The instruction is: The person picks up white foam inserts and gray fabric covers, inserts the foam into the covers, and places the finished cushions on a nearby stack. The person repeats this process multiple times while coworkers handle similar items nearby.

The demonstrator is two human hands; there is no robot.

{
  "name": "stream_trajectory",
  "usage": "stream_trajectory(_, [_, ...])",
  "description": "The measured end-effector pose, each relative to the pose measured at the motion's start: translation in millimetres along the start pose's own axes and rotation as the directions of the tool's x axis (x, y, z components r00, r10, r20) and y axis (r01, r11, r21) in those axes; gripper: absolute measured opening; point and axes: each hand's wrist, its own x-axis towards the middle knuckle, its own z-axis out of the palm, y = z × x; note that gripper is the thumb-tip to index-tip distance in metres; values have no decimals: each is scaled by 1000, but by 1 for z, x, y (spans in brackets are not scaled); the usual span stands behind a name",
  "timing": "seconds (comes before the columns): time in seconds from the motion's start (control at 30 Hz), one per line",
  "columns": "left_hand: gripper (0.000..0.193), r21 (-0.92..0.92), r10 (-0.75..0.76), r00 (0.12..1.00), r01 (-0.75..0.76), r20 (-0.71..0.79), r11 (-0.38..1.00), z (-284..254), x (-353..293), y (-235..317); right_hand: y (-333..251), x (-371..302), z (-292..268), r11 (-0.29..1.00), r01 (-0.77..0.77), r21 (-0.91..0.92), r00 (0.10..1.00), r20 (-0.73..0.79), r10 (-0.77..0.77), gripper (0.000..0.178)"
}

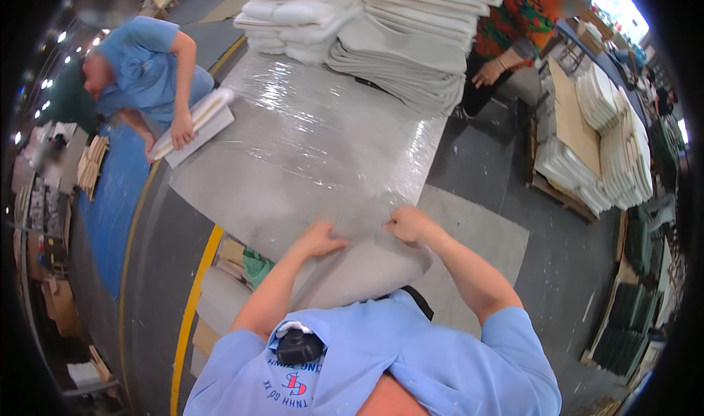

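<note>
A large grey sheet (242, 152) lies in front of me, its near end bent into a rounded fold (363, 269) by my body. Clear plastic film (308, 122) with shiny wrinkles covers much of its far part. My left hand (321, 240), somewhat blurred, rests on the sheet left of the fold, fingers apart. To the right, my right hand (411, 224) is closed, thumb and fingers pinching at the sheet near its right edge; whether film is in the pinch too is hidden. Folded grey pads (400, 64) and stacks of white pads (301, 12) stand at the far end.
At the far left a co-worker (147, 64) in blue holds a white folded piece (194, 126). Another person (513, 27) stands behind the stacks. Right of me, a pallet (568, 199) bears white pads. Yellow floor line (194, 298) and green bag (257, 265) lie left.
</note>
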Motion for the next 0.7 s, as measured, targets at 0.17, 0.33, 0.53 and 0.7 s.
stream_trajectory(0.17, [50, -156, -287, 948, 306, 137, 939, -6, -42, -52, -19, 21, 12, 919, -192, 345, 981, 47, 188, 42])
stream_trajectory(0.33, [49, -164, -360, 933, 351, -26, 922, 0, -28, -33, -1, 67, 36, 611, -297, 734, 924, 60, 377, 42])
stream_trajectory(0.53, [44, -101, -344, 844, 332, -413, 938, 39, -22, -43, -29, 86, 36, 813, -319, 487, 910, -83, 407, 39])
stream_trajectory(0.7, [38, -122, -332, 850, 310, -410, 943, 39, -17, -35, -37, 82, 34, 950, -209, 231, 918, -289, 272, 37])
